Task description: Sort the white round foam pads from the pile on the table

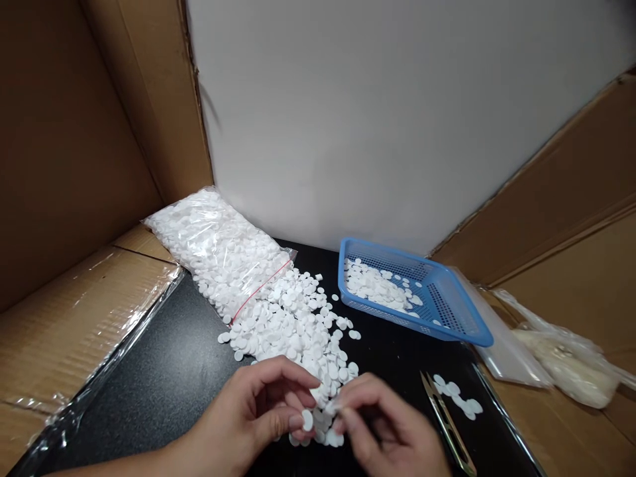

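Observation:
Small white round discs [293, 324] lie in a loose heap on the black tabletop, spilling from the mouth of a clear zip bag [213, 232] full of them. At the near end of the heap, my left hand [271, 411] pinches a white disc [307, 419] between thumb and fingers. Close beside it, my right hand [385, 424] is closed with thumb and forefinger together on a small white piece [332, 405], blurred but probably another disc. More discs show beneath and between both hands.
A blue plastic basket [417, 321] holding some discs stands at the back right. Thread snips [450, 424] and several discs [457, 395] lie right of my right hand. Plastic bags [566, 364] rest at the far right. Cardboard walls [163, 99] and a white panel [387, 119] enclose the table.

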The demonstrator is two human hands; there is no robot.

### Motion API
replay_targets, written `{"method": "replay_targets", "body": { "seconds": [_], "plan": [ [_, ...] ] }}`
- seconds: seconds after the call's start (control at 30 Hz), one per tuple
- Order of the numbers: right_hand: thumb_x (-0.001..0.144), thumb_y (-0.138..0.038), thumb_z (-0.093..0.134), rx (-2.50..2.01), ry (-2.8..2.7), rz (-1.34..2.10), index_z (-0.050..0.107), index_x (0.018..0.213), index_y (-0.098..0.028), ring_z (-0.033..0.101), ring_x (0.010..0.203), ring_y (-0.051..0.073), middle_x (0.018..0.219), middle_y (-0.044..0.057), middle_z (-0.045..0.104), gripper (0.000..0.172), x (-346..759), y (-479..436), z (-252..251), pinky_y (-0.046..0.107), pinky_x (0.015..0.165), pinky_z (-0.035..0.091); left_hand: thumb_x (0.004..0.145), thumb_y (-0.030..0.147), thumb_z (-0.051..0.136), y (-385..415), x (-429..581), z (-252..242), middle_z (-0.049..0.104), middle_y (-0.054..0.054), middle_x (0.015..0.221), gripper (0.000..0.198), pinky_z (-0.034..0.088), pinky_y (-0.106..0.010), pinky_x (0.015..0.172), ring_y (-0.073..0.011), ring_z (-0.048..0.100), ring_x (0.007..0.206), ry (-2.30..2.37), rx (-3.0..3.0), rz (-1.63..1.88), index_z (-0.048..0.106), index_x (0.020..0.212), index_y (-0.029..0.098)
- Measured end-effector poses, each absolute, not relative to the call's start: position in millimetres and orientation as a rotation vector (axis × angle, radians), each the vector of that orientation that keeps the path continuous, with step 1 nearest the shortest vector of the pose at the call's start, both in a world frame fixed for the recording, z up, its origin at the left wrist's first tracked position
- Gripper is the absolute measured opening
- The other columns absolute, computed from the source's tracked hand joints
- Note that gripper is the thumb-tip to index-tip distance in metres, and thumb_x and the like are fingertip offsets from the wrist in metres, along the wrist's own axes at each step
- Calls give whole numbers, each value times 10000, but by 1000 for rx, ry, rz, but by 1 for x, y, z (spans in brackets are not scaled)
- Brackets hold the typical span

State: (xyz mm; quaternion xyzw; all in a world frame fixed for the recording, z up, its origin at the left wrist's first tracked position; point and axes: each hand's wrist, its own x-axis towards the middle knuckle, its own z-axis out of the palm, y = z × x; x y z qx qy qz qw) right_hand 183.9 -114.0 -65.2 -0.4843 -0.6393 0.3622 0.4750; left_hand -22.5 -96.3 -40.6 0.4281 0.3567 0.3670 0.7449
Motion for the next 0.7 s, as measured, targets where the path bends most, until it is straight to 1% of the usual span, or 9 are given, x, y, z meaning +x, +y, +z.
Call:
{"method": "replay_targets", "body": {
  "seconds": [0.07,0.17,0.2,0.3,0.37,0.47,0.57,0.63,0.7],
  "plan": [
    [889,-360,650,-1383,-1713,577,679,776,-251,677,641,190,735,25,706,160,223,-101,-55,242,556,529,796,334,838,-92,-25,-40,706,-22,895,297,516,-253,720,-132,653,745,817,950,818,734,1039,199],
    [823,-396,655,-1656,-1796,264,670,745,-270,618,463,185,599,4,667,148,293,-86,-54,257,408,431,763,387,858,-86,-27,-41,710,-51,956,395,534,-283,750,-144,657,767,859,957,826,729,1079,188],
    [791,-388,653,-1727,-1820,212,649,709,-272,595,422,186,551,-2,640,142,312,-84,-57,262,377,395,757,403,860,-85,-27,-42,712,-59,963,420,538,-293,761,-150,659,777,865,961,825,726,1090,184],
    [720,-313,591,-1920,-1871,134,561,590,-273,569,402,195,495,2,603,139,347,-81,-69,279,402,391,731,405,876,-83,-27,-48,721,-70,961,469,538,-306,778,-160,668,787,882,971,803,714,1105,172],
    [692,-281,549,-2030,-1908,232,531,559,-273,585,412,212,482,7,604,135,351,-80,-72,290,421,393,715,381,885,-82,-28,-51,730,-67,928,458,527,-293,756,-156,664,763,900,982,785,710,1077,162],
    [718,-295,501,-2106,-1863,299,538,588,-271,599,424,238,487,20,620,137,339,-78,-66,309,439,383,730,339,849,-75,-31,-51,725,-46,842,330,492,-260,710,-143,636,732,966,1055,785,717,965,149],
    [795,-348,485,-2034,-1730,206,615,754,-252,623,486,250,590,42,679,168,320,-75,-56,325,481,408,742,301,764,-65,-36,-47,684,-14,730,217,443,-234,653,-131,584,682,1070,1180,815,723,888,146],
    [872,-384,473,-1901,-1716,227,649,859,-241,639,559,241,661,42,695,227,302,-76,-51,324,532,435,716,258,686,-58,-40,-46,608,25,616,157,379,-211,580,-111,503,601,1134,1215,840,709,831,153],
    [931,-402,487,-1733,-1758,419,665,908,-243,649,625,216,711,25,700,240,278,-79,-49,302,583,463,675,231,598,-53,-42,-45,501,60,537,106,296,-195,521,-94,402,541,1164,1197,840,655,736,166]
  ]
}}
